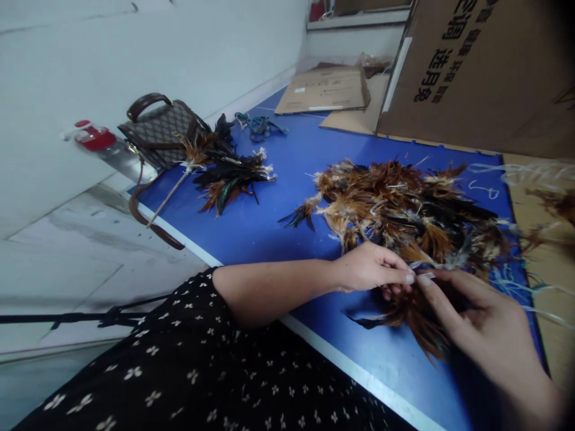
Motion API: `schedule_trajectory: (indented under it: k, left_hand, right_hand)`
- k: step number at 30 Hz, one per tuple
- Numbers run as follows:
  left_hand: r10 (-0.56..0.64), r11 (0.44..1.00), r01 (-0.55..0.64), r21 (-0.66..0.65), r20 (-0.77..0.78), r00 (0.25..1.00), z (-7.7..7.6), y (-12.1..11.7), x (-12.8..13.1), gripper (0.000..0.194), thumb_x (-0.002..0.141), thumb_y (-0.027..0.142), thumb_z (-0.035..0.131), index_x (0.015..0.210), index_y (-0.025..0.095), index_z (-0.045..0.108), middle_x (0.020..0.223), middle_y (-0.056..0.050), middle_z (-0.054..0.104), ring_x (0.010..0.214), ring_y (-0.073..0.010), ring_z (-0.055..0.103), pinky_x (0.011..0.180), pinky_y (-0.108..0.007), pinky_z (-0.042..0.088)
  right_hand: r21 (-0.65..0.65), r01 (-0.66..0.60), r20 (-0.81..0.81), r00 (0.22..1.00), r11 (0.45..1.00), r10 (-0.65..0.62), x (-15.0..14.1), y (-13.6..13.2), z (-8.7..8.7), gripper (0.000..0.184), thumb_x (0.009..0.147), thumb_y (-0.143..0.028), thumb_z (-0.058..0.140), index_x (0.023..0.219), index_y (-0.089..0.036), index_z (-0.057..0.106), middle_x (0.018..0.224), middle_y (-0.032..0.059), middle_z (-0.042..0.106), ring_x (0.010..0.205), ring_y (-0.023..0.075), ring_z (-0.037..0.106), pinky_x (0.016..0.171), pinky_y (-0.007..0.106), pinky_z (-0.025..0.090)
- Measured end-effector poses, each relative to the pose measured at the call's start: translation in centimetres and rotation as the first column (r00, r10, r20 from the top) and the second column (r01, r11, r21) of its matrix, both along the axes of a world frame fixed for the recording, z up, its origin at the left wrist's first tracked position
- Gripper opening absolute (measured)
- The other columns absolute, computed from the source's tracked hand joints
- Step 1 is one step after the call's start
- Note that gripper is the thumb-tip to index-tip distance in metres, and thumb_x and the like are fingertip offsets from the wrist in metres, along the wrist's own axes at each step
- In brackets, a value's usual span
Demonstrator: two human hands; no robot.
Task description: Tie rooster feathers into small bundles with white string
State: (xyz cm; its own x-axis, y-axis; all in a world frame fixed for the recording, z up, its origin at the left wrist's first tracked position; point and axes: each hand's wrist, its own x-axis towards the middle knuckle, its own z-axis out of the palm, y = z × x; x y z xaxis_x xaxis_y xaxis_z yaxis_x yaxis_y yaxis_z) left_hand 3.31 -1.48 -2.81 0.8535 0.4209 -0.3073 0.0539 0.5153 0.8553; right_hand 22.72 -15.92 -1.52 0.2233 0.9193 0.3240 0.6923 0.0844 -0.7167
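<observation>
The bunch of feathers hangs under the person's fingers, just on the near side of the feather pile; it is rusty brown for the most part, with a dark, curved plume sweeping out to the left, and its upper ends are hidden behind the fingers. The left hand has thumb and forefinger drawn together in a narrow pinch, its other fingers curled beneath, and the right hand meets it tip to tip, thumb and forefinger also nearly closed. Between them they hold a thin, pale strip, though whether it is string or tape cannot be told. The pile itself is a shaggy mound of brown, black and cream feathers with fluffy, whitish bases, lying on the smooth blue tabletop. Left of the pile lie glossy black feather bundles with a green sheen, and past them stand a patterned handbag with brown trim and a clear bottle with a red top. Behind the pile rises a stiff brown cardboard box with black printing.
</observation>
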Motion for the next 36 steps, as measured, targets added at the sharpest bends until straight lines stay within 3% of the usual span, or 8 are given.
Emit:
schedule_trajectory:
  k: [5, 14, 18, 22, 27, 30, 34, 36]
  left_hand:
    - [0.031, 0.999, -0.031, -0.027, 0.007, 0.999, -0.1, 0.0, 0.1, 0.049, 0.068, 0.039, 0.119, 0.090, 0.012, 0.084, 0.078, 0.000, 0.081, 0.068, -0.0101, 0.072, 0.065, -0.027, 0.059]
    - [0.044, 0.997, -0.038, -0.068, 0.093, 0.995, -0.3, 0.6, -0.1, 0.062, 0.049, 0.038, 0.124, 0.089, 0.012, 0.085, 0.078, -0.002, 0.083, 0.068, -0.0122, 0.076, 0.074, -0.031, 0.063]
    - [0.069, 0.997, -0.063, -0.054, 0.115, 0.991, -0.7, 0.7, -0.1, 0.065, 0.043, 0.039, 0.124, 0.085, 0.012, 0.083, 0.083, -0.003, 0.084, 0.074, -0.0122, 0.077, 0.080, -0.031, 0.064]
    - [0.041, 0.999, -0.039, -0.016, 0.132, 0.990, -0.9, 0.5, -0.1, 0.063, 0.048, 0.039, 0.124, 0.088, 0.012, 0.084, 0.089, -0.004, 0.085, 0.080, -0.0126, 0.078, 0.085, -0.032, 0.065]
    - [0.064, 0.976, -0.111, 0.188, 0.240, 0.969, -2.0, 0.5, 0.2, 0.054, 0.067, 0.047, 0.119, 0.092, 0.014, 0.086, 0.098, -0.007, 0.086, 0.091, -0.0155, 0.080, 0.096, -0.037, 0.067]
    - [0.054, 0.847, -0.236, 0.477, 0.363, 0.930, -2.8, 1.0, 0.6, 0.038, 0.082, 0.044, 0.111, 0.090, 0.017, 0.086, 0.100, -0.009, 0.086, 0.094, -0.0182, 0.081, 0.096, -0.037, 0.068]
    - [-0.030, 0.505, -0.443, 0.741, 0.528, 0.849, -3.3, 1.4, 0.6, 0.003, 0.101, 0.022, 0.089, 0.099, 0.020, 0.090, 0.105, -0.010, 0.087, 0.100, -0.0188, 0.083, 0.100, -0.035, 0.069]
    - [-0.059, 0.400, -0.496, 0.771, 0.561, 0.826, -3.6, 1.4, 0.5, 0.010, 0.105, 0.019, 0.082, 0.104, 0.021, 0.091, 0.111, -0.011, 0.087, 0.105, -0.0195, 0.084, 0.101, -0.034, 0.070]
  right_hand:
    - [0.095, 0.025, -0.086, 0.996, 0.995, -0.017, -0.9, 0.1, 0.1, 0.022, 0.104, -0.056, 0.090, 0.099, -0.034, 0.092, 0.101, 0.0046, 0.089, 0.086, 0.0266, 0.081, 0.084, 0.040, 0.067]
    - [0.059, -0.169, -0.078, 0.982, 0.984, 0.174, -0.3, 0.0, 0.8, 0.028, 0.110, -0.056, 0.085, 0.097, -0.031, 0.091, 0.103, 0.0082, 0.087, 0.091, 0.0272, 0.083, 0.085, 0.040, 0.070]
    - [0.007, -0.046, -0.087, 0.995, 0.999, 0.046, 0.6, 0.2, -0.6, 0.037, 0.112, -0.065, 0.079, 0.115, -0.031, 0.091, 0.117, 0.0091, 0.089, 0.103, 0.0289, 0.086, 0.098, 0.043, 0.074]
    - [-0.104, -0.086, -0.166, 0.984, 0.991, 0.068, 0.7, 0.4, -2.0, 0.052, 0.110, -0.076, 0.077, 0.130, -0.028, 0.088, 0.123, 0.0098, 0.090, 0.108, 0.0294, 0.089, 0.101, 0.040, 0.076]
    - [-0.078, -0.038, -0.268, 0.963, 0.996, 0.015, -0.1, 0.7, -1.9, 0.053, 0.104, -0.078, 0.084, 0.117, -0.027, 0.089, 0.110, 0.0088, 0.090, 0.091, 0.0231, 0.088, 0.085, 0.026, 0.074]
    - [-0.074, -0.009, -0.306, 0.952, 0.997, -0.014, -0.4, 0.8, -1.3, 0.054, 0.100, -0.079, 0.089, 0.111, -0.026, 0.089, 0.102, 0.0088, 0.089, 0.087, 0.0215, 0.087, 0.078, 0.021, 0.071]
    - [-0.098, 0.000, -0.358, 0.933, 0.995, -0.036, -0.5, 0.9, -0.9, 0.059, 0.093, -0.082, 0.094, 0.106, -0.024, 0.088, 0.098, 0.0097, 0.088, 0.083, 0.0221, 0.086, 0.074, 0.022, 0.071]
    - [-0.100, -0.009, -0.379, 0.925, 0.995, -0.030, -0.4, 0.9, -0.9, 0.058, 0.092, -0.079, 0.097, 0.106, -0.024, 0.088, 0.097, 0.0096, 0.088, 0.080, 0.0209, 0.085, 0.072, 0.021, 0.070]
